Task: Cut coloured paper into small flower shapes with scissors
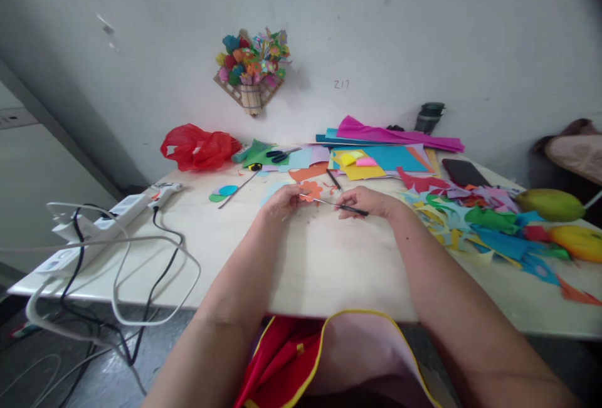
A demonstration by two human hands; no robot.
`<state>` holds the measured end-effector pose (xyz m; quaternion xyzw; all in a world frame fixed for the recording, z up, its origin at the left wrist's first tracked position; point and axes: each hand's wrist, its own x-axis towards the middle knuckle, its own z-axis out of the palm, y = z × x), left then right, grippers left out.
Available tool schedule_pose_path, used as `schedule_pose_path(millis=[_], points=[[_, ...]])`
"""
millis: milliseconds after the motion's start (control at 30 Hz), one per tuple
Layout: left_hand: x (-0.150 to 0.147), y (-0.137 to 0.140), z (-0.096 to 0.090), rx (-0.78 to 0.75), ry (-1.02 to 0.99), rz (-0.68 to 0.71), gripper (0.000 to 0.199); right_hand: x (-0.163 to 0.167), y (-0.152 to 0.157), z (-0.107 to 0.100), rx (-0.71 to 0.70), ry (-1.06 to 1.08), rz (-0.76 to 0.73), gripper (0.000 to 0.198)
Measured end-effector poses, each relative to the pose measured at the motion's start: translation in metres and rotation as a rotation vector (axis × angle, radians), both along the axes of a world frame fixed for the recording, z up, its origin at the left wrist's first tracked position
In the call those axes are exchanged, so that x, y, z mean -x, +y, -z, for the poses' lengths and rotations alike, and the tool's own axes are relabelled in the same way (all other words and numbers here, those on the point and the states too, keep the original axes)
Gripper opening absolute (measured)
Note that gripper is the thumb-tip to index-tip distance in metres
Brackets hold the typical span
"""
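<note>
My left hand (pixel 283 201) is closed, its fingertips pinched at the lower left edge of an orange flower cut from paper (pixel 311 190). In my right hand (pixel 360 200) is a slim tool with a black handle (pixel 353 210) and a thin metal shaft. The shaft reaches left, across the flower's lower edge, to my left fingertips; its tip is too small to make out. Behind the right hand lies a black pen (pixel 333 180). Round blue (pixel 228 190) and green (pixel 217 197) paper pieces lie left of my hands.
Scissors (pixel 281 155), a red plastic bag (pixel 200 148) and stacked coloured paper (pixel 409 158) lie at the back. Paper scraps (pixel 491 220), a phone (pixel 465 173) and yellow-green fruit (pixel 550 205) are on the right. A power strip (pixel 101 232) with loose cables occupies the left edge.
</note>
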<state>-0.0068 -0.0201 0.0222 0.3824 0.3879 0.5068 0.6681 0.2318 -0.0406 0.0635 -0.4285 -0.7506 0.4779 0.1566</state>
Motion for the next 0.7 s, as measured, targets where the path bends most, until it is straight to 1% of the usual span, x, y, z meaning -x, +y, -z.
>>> schedule_pose_path(millis=[167,300,467,567,700], points=[[0.003,0.003,0.004,-0.092,-0.048,-0.070,0.013,0.000,-0.004,-0.003,0.011,-0.021,-0.028,0.041],[0.005,0.006,0.006,-0.189,-0.106,-0.105,0.015,-0.006,-0.002,-0.002,0.015,-0.011,-0.015,0.041],[0.005,0.005,0.005,-0.206,-0.099,-0.180,0.014,-0.012,0.003,0.005,-0.005,0.068,0.023,0.038],[0.004,0.004,0.004,-0.209,-0.096,-0.192,0.014,-0.011,0.006,0.010,-0.018,0.129,0.040,0.033],[0.002,0.004,0.003,-0.205,-0.098,-0.206,0.011,-0.008,0.006,0.013,-0.016,0.213,0.061,0.032]])
